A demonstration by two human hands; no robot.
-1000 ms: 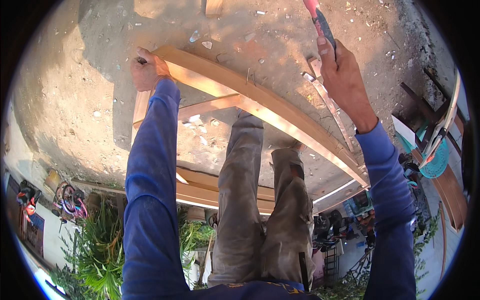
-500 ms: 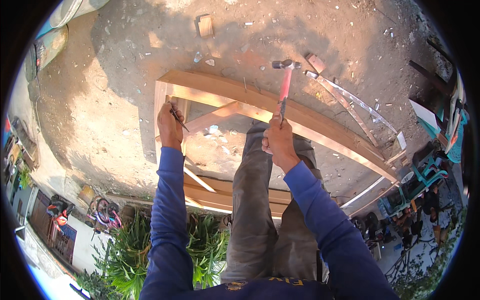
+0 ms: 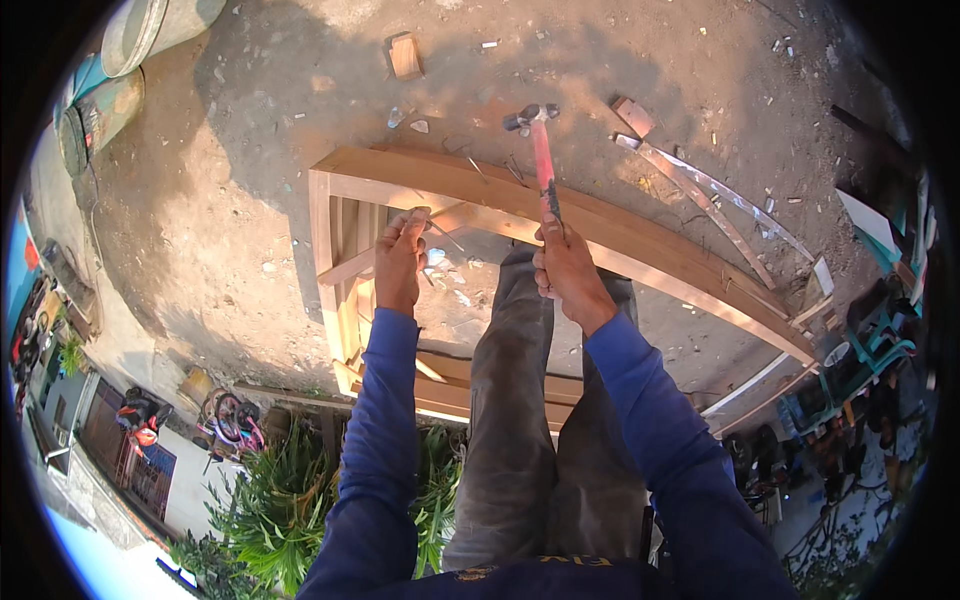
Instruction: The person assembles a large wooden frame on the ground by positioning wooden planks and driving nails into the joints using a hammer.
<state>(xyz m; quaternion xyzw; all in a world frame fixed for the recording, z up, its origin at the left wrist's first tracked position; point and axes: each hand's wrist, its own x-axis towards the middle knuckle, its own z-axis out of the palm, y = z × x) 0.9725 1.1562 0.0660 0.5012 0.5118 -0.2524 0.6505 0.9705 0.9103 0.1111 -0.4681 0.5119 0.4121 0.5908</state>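
My right hand point(image 3: 572, 268) is closed round the lower handle of a ball-peen hammer point(image 3: 543, 160), its head raised over the far beam. In my left hand point(image 3: 402, 262), the fingers are pinched on thin metal nails point(image 3: 446, 236) that stick out past the fingertips. That hand is above the left end of a wooden frame point(image 3: 322, 225), near its diagonal brace point(image 3: 350, 268). More thin nails point(image 3: 470, 162) stand up or lie at the far beam's top; which of the two I cannot tell.
Beyond the frame are a wood block point(image 3: 405, 57), a reddish block point(image 3: 633, 117) and long strips point(image 3: 700, 205) on the dirt. Leafy plants point(image 3: 265, 500) grow at the near left. A teal plastic chair point(image 3: 880, 345) stands at the right, buckets point(image 3: 135, 35) at the far left.
My left hand has moved right, from the frame's corner toward the brace, with the nails still in its fingers. The hammer head has shifted a little left and farther away.
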